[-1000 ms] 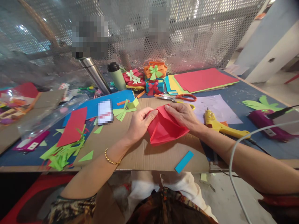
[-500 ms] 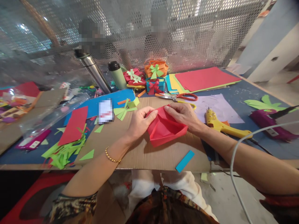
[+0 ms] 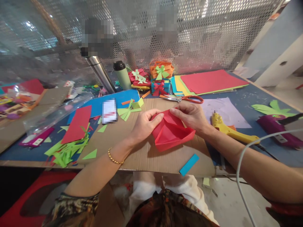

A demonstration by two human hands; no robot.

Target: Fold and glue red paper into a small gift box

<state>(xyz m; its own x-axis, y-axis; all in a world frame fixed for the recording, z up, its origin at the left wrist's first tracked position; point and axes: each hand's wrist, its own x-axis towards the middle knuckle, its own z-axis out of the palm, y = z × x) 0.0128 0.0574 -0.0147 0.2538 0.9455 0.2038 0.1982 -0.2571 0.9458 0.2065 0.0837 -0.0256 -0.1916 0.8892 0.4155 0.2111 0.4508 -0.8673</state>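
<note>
Between my hands is a red folded paper box [image 3: 174, 134], its open side towards me, held just over a cardboard sheet [image 3: 139, 157]. My left hand [image 3: 148, 124] pinches its left edge, thumb on top and fingers behind. My right hand [image 3: 190, 115] grips the far right edge the same way, with the thumb pressed on the paper. The fingertips behind the paper are hidden. A blue paper strip [image 3: 188, 164] lies on the cardboard near its front edge. Green paper pieces and a paper bow [image 3: 129, 110] lie left of the box.
Scissors [image 3: 182, 98] with orange handles lie behind my hands. A yellow glue gun [image 3: 232, 130] rests at right, near a purple power strip [image 3: 279, 129] and a white cable [image 3: 240, 167]. Paper sheets [image 3: 213, 80], decorated paper boxes [image 3: 161, 77], bottles [image 3: 121, 75] and a phone [image 3: 109, 111] stand or lie around.
The view has shifted slightly, so most things appear a little further right. Both hands keep their grip on the red paper box, which looks nearly the same.
</note>
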